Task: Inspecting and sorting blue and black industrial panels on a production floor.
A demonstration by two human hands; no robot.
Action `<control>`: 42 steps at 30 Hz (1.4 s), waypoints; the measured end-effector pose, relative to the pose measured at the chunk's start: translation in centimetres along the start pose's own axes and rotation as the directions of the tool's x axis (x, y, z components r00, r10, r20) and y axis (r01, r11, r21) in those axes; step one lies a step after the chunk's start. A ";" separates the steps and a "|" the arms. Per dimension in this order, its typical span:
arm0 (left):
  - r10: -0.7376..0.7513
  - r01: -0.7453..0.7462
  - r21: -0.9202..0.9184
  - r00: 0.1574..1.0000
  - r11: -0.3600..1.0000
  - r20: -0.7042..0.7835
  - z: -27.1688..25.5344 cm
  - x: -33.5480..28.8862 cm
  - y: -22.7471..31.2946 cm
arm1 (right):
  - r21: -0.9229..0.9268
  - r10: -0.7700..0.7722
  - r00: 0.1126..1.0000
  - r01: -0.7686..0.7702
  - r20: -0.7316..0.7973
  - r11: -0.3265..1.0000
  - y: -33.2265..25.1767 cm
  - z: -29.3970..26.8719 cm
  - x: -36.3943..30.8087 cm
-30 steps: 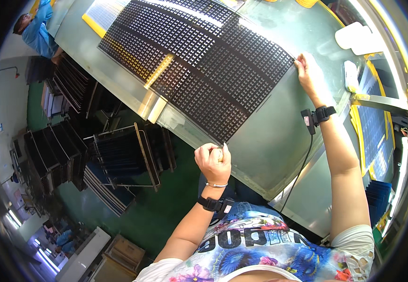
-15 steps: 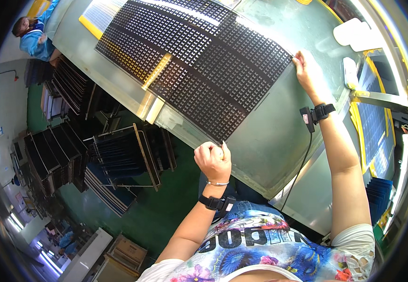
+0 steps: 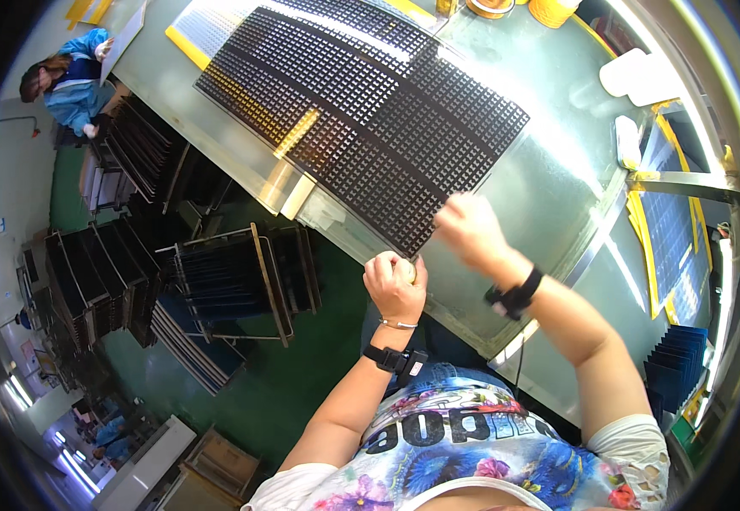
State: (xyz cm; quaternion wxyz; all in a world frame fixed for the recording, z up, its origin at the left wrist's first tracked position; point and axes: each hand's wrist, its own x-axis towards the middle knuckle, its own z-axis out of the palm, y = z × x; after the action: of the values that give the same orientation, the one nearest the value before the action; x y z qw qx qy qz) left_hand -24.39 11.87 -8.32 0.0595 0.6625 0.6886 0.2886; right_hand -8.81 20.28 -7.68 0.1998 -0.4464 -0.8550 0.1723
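Note:
A large black sheet (image 3: 370, 94) with a grid of small pale cut-outs lies on the pale green tabletop. My left hand (image 3: 395, 284) is closed at the sheet's nearest corner, by the table's front edge, and the corner ends at its fingers. My right hand (image 3: 472, 228) is above the sheet's right edge, just right of the left hand. It is smeared by motion, so its fingers and any contact cannot be made out. A strip of yellowish tape (image 3: 297, 134) crosses the sheet's left front edge.
Racks of dark panels (image 3: 225, 285) stand on the green floor at the left. A person in blue (image 3: 72, 85) holds a flat panel at the far left. Tape rolls (image 3: 551, 10) and a white container (image 3: 628, 77) sit at the back right. A yellow-edged blue panel (image 3: 672, 213) is at the right.
My right hand has left the sheet's right corner and moved left and nearer, toward my left hand. The left hand stays at the near corner. The person at the far left has turned.

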 end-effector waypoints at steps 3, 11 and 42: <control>0.002 0.001 -0.034 0.996 0.999 0.094 -1.1 0.2 -0.2 | 0.025 0.086 0.991 -0.089 0.100 0.996 -4.5 0.9 -0.1; 0.147 -0.082 -0.245 0.954 0.966 0.260 -2.6 1.0 -0.6 | -0.076 0.270 0.924 -0.259 0.270 0.963 -4.5 1.2 1.5; 0.303 0.099 -0.609 0.797 0.787 0.522 -4.8 6.9 -4.8 | 0.187 0.584 0.767 -0.553 -0.265 0.812 6.0 -9.1 6.5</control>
State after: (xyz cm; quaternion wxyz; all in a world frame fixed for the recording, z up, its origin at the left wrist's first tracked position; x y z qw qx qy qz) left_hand -31.58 17.04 -4.58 0.4651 0.7016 0.4649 0.2744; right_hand -3.55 29.93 -1.48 0.2914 -0.6953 -0.6276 0.1942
